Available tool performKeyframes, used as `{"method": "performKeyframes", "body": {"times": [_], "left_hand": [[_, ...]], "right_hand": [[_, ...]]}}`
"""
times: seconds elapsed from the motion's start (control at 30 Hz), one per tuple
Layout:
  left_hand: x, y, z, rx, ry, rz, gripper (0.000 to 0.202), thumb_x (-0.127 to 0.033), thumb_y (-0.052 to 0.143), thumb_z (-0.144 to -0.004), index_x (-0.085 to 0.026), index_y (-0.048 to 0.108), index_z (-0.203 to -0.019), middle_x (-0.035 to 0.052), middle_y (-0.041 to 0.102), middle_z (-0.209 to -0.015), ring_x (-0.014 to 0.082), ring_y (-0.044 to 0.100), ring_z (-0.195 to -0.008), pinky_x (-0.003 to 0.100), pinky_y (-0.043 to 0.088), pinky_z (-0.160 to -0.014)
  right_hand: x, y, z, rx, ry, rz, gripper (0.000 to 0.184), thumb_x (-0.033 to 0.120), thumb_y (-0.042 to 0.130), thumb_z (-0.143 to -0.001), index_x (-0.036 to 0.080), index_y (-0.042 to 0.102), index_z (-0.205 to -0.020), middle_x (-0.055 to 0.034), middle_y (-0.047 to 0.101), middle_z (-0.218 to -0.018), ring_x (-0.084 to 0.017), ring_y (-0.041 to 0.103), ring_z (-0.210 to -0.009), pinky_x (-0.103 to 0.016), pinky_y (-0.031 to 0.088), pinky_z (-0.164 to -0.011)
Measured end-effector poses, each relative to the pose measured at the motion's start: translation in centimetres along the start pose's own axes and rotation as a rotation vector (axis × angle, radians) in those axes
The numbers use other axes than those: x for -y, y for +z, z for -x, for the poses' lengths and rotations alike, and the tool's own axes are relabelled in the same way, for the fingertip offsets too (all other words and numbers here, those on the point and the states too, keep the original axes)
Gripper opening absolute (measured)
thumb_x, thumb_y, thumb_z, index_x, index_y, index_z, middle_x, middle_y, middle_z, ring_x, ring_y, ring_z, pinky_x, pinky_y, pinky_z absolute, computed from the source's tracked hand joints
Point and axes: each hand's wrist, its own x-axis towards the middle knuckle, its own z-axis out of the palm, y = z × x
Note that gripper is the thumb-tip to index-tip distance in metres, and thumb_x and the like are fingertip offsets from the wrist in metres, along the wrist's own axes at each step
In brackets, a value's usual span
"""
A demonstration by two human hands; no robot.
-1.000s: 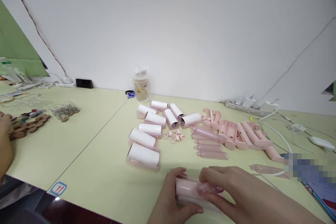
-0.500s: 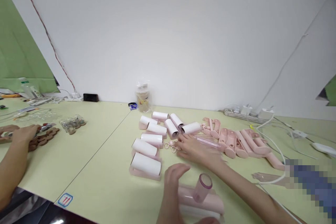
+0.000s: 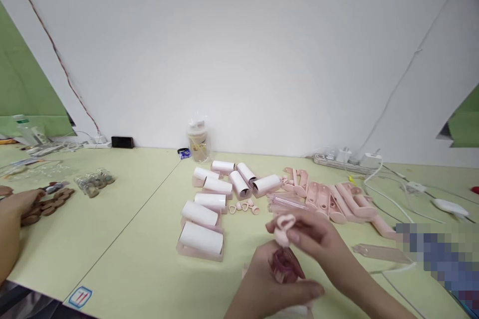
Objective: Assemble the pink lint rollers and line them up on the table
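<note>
Front and centre, my left hand [image 3: 262, 279] is wrapped round a small translucent pinkish-purple cylinder [image 3: 285, 264], whose open top faces up. Just above it my right hand [image 3: 322, 239] pinches a pale pink heart-shaped plug [image 3: 283, 232] with a rounded base. The plug's lower end is close to the cylinder's mouth; I cannot tell whether they touch. Beneath my left hand a pink-and-white piece is mostly hidden. Beyond my hands lie several more heart-shaped plugs [image 3: 245, 206]. White paper-wrapped pink pieces [image 3: 202, 238] form a loose column to their left.
On the right lie pink plastic parts [image 3: 348, 202], clear pink strips [image 3: 288, 202], another clear strip [image 3: 381, 253], a white cable and a power strip [image 3: 337, 162]. A bagged cup [image 3: 199, 144] stands by the wall. At left another person's hand [image 3: 22, 204] touches brown discs.
My right hand has come back from the heart-shaped plugs with one in its fingers. My left hand has closed round the upright cylinder. The view has shifted slightly.
</note>
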Motion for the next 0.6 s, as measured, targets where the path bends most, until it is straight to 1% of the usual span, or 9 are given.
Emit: {"method": "performKeyframes", "body": {"times": [0.07, 0.1, 0.13, 0.17, 0.27, 0.33, 0.4, 0.5, 0.6], "left_hand": [[0.0, 0.2, 0.1, 0.034, -0.02, 0.131, 0.071, -0.04, 0.086, -0.026, -0.018, 0.045, -0.078, -0.0077, 0.041, -0.061, 0.0053, 0.033, -0.052, 0.019, 0.026, -0.049], [0.1, 0.3, 0.2, 0.044, 0.002, 0.193, 0.08, -0.041, 0.086, -0.018, -0.018, 0.043, -0.082, -0.0078, 0.041, -0.063, 0.0048, 0.032, -0.052, 0.019, 0.026, -0.048], [0.1, 0.3, 0.2, 0.051, 0.046, 0.233, 0.084, -0.046, 0.085, -0.017, -0.018, 0.042, -0.084, -0.0078, 0.04, -0.064, 0.0044, 0.032, -0.052, 0.018, 0.025, -0.048], [0.3, 0.4, 0.1, 0.062, 0.106, 0.249, 0.083, -0.054, 0.083, -0.021, -0.018, 0.042, -0.085, -0.0074, 0.039, -0.064, 0.0043, 0.031, -0.053, 0.018, 0.025, -0.048], [1.2, 0.2, -0.1, 0.105, 0.315, 0.229, 0.071, -0.073, 0.062, -0.051, -0.016, 0.045, -0.091, -0.005, 0.038, -0.065, 0.0055, 0.031, -0.054, 0.019, 0.024, -0.049], [2.2, 0.0, -0.4, 0.119, 0.41, 0.205, 0.065, -0.074, 0.049, -0.065, -0.015, 0.048, -0.093, -0.0042, 0.037, -0.064, 0.0067, 0.031, -0.054, 0.02, 0.025, -0.05], [3.0, -0.2, -0.5, 0.113, 0.457, 0.202, 0.063, -0.072, 0.041, -0.072, -0.014, 0.051, -0.092, -0.0039, 0.038, -0.062, 0.0077, 0.032, -0.053, 0.021, 0.028, -0.05], [3.1, 0.1, -0.2, 0.039, 0.407, 0.216, 0.063, -0.071, 0.043, -0.071, -0.013, 0.052, -0.093, -0.0037, 0.041, -0.06, 0.0084, 0.036, -0.053, 0.022, 0.032, -0.052], [2.3, 1.0, 0.5, -0.183, 0.233, 0.208, 0.056, -0.067, 0.055, -0.066, -0.014, 0.054, -0.085, -0.0036, 0.045, -0.06, 0.008, 0.038, -0.051, 0.021, 0.035, -0.051]], "right_hand": [[0.4, 0.4, 1.7, -0.035, 0.046, -0.125, 0.015, 0.035, 0.058, -0.079, 0.024, 0.066, -0.087, -0.0062, 0.071, -0.095, -0.025, 0.064, -0.094, -0.032, 0.055, -0.074], [0.4, 0.7, 2.3, -0.053, 0.065, -0.147, 0.015, 0.035, 0.06, -0.078, 0.026, 0.067, -0.087, -0.0056, 0.07, -0.097, -0.026, 0.063, -0.096, -0.03, 0.056, -0.072], [0.5, 0.9, 2.7, -0.077, 0.079, -0.166, 0.015, 0.035, 0.06, -0.078, 0.027, 0.068, -0.088, -0.0051, 0.07, -0.097, -0.026, 0.063, -0.097, -0.029, 0.056, -0.068], [0.5, 1.1, 2.9, -0.098, 0.086, -0.181, 0.015, 0.035, 0.059, -0.078, 0.028, 0.068, -0.087, -0.0046, 0.07, -0.096, -0.026, 0.063, -0.097, -0.028, 0.057, -0.064], [0.6, 1.3, 2.9, -0.115, 0.012, -0.145, 0.013, 0.031, 0.061, -0.077, 0.03, 0.068, -0.088, -0.002, 0.071, -0.087, -0.024, 0.066, -0.087, -0.025, 0.057, -0.061], [0.7, 1.1, 2.6, -0.113, -0.086, -0.069, 0.018, 0.024, 0.065, -0.074, 0.031, 0.067, -0.091, 0.0004, 0.072, -0.083, -0.021, 0.068, -0.079, -0.024, 0.057, -0.062], [0.7, 1.0, 2.5, -0.136, -0.135, -0.028, 0.021, 0.022, 0.066, -0.073, 0.033, 0.066, -0.091, 0.002, 0.072, -0.082, -0.019, 0.068, -0.073, -0.022, 0.056, -0.059], [0.5, 1.2, 2.7, -0.163, -0.132, -0.021, 0.015, 0.023, 0.065, -0.074, 0.031, 0.066, -0.086, 0.0013, 0.072, -0.081, -0.019, 0.068, -0.074, -0.021, 0.056, -0.059], [0.4, 1.8, 3.1, -0.193, -0.101, -0.076, 0.009, 0.027, 0.065, -0.075, 0.028, 0.068, -0.083, -0.0016, 0.072, -0.082, -0.021, 0.066, -0.081, -0.025, 0.055, -0.071]]}}
